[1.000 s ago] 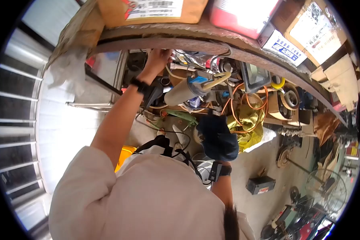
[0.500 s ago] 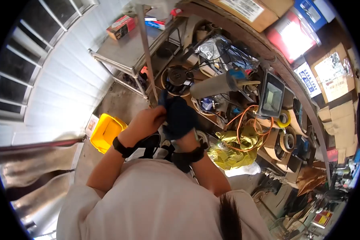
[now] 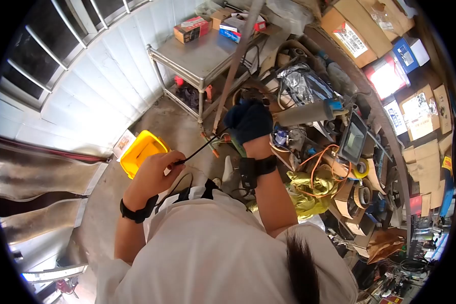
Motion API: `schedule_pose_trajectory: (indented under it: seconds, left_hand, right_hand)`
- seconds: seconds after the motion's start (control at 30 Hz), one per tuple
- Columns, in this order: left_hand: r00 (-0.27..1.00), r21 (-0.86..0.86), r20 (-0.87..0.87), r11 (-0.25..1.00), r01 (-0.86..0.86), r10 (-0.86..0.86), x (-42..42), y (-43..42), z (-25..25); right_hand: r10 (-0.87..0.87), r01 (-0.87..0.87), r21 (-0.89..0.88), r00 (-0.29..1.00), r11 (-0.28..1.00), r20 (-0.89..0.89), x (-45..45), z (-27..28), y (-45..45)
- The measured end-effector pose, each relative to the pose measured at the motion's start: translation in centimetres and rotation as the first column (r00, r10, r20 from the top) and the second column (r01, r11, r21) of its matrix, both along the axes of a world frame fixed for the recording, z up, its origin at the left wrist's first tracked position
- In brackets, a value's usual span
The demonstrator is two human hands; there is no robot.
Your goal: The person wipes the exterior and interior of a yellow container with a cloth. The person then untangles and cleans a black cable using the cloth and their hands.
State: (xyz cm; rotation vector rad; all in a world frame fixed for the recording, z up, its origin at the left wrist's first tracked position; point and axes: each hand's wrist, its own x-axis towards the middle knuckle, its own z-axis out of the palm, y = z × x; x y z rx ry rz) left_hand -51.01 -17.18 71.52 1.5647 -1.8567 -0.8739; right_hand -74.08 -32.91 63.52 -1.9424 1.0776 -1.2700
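Note:
My left hand (image 3: 159, 169) is closed, pinching the end of a thin black cord (image 3: 203, 148). The cord runs straight up to the right, reaching a dark blue cloth (image 3: 248, 119) around my right hand (image 3: 259, 147). This cloth has a rounded, glove-like shape. It hides the fingers of my right hand, and only the base of that hand and the wrist show. Whether the cord is gripped there or fastened to the cloth, I cannot tell. Both wrists carry black bands. Below the cloth, a green strip (image 3: 236, 145) shows in part.
A yellow bin (image 3: 143, 152) stands on the floor to the left. Ahead is a metal trolley (image 3: 180, 57) with small boxes. On the right lie a grey cylinder (image 3: 305, 114), a floodlight (image 3: 353, 139), an orange cable (image 3: 316, 163) and yellow foil (image 3: 309, 195). Cardboard boxes (image 3: 352, 38) sit beyond a metal rail.
My left hand has moved away from the dark blue cloth, down and left, and the black cord now stretches between the hands. My right hand has shifted up and right. The view has turned.

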Motion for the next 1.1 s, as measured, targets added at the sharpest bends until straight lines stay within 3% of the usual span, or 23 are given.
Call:
schedule_pose_trajectory:
  seconds: [0.07, 0.1, 0.13, 0.2, 0.27, 0.3, 0.37, 0.43, 0.5, 0.57, 0.6, 0.73, 0.8, 0.87, 0.93, 1.0, 1.1]
  left_hand:
    - [0.999, -0.046, -0.016, 0.998, -0.047, 0.046, 1.9, 1.6, 0.1]
    - [0.997, -0.089, -0.022, 0.993, -0.077, 0.076, 3.0, 2.4, 0.0]
    - [0.994, -0.130, -0.029, 0.985, -0.110, 0.107, 4.2, 3.4, 0.0]
    - [0.985, -0.178, -0.042, 0.969, -0.170, 0.165, 6.3, 5.4, 0.6]
    - [0.973, -0.199, -0.074, 0.953, -0.229, 0.218, 8.5, 7.4, 1.4]
    - [0.968, -0.211, -0.072, 0.945, -0.249, 0.238, 9.5, 8.3, 1.6]
    - [0.960, -0.236, -0.068, 0.930, -0.280, 0.272, 11.4, 9.8, 1.9]
    - [0.949, -0.265, -0.061, 0.912, -0.314, 0.309, 13.2, 11.2, 1.8]
    - [0.936, -0.288, -0.074, 0.892, -0.349, 0.343, 15.1, 12.5, 1.9]
    - [0.915, -0.281, -0.098, 0.871, -0.403, 0.392, 16.8, 13.9, 2.1]
    - [0.902, -0.277, -0.122, 0.858, -0.432, 0.414, 17.5, 14.3, 2.2]
    - [0.891, -0.336, -0.106, 0.828, -0.449, 0.440, 20.1, 15.7, 3.4]
    - [0.896, -0.381, -0.091, 0.816, -0.435, 0.435, 21.1, 16.6, 3.4]
    - [0.881, -0.341, -0.190, 0.812, -0.473, 0.433, 21.6, 17.4, 3.5]
    - [0.857, -0.311, -0.250, 0.801, -0.512, 0.451, 22.6, 18.4, 3.1]
    - [0.827, -0.297, -0.276, 0.774, -0.559, 0.491, 23.8, 19.2, 2.1]
    - [0.666, -0.198, -0.437, 0.657, -0.727, 0.605, 25.5, 20.9, 1.4]
  right_hand:
    - [0.058, -0.092, 0.120, 0.965, 0.989, 0.256, 2.8, 1.5, 1.3]
    - [0.085, -0.279, 0.267, 0.822, 0.922, 0.563, 4.2, 1.8, 1.9]
    - [0.110, -0.429, 0.265, 0.673, 0.863, 0.732, 5.4, 2.3, 2.7]
    - [0.153, -0.626, 0.135, 0.384, 0.768, 0.911, 7.5, 5.2, 5.0]
    - [0.266, -0.519, 0.123, 0.611, 0.846, 0.746, 9.5, 6.6, 6.6]
    - [0.241, -0.327, 0.131, 0.866, 0.936, 0.439, 10.4, 6.6, 7.0]
    - [0.227, -0.255, 0.109, 0.948, 0.961, 0.224, 12.8, 7.2, 8.1]
    - [0.345, -0.493, 0.185, 0.788, 0.850, 0.510, 15.6, 9.4, 9.1]
    - [0.358, -0.706, 0.192, 0.550, 0.682, 0.755, 18.6, 11.9, 10.2]
    - [0.400, -0.774, 0.169, 0.485, 0.610, 0.777, 21.0, 13.7, 11.2]
    - [0.475, -0.755, 0.159, 0.545, 0.636, 0.691, 21.8, 14.6, 11.5]
    - [0.606, -0.780, 0.181, 0.590, 0.599, 0.534, 26.0, 16.8, 13.2]
    - [0.683, -0.789, 0.056, 0.562, 0.611, 0.467, 27.8, 17.2, 14.1]
    - [0.777, -0.752, -0.254, 0.498, 0.608, 0.384, 31.6, 16.7, 14.8]
    - [0.679, -0.804, -0.192, 0.317, 0.563, 0.662, 34.4, 15.9, 17.2]
    - [0.379, -0.910, 0.070, 0.240, 0.409, 0.894, 35.5, 15.2, 19.1]
    - [0.461, -0.948, 0.208, 0.300, 0.239, 0.835, 36.6, 12.9, 19.7]
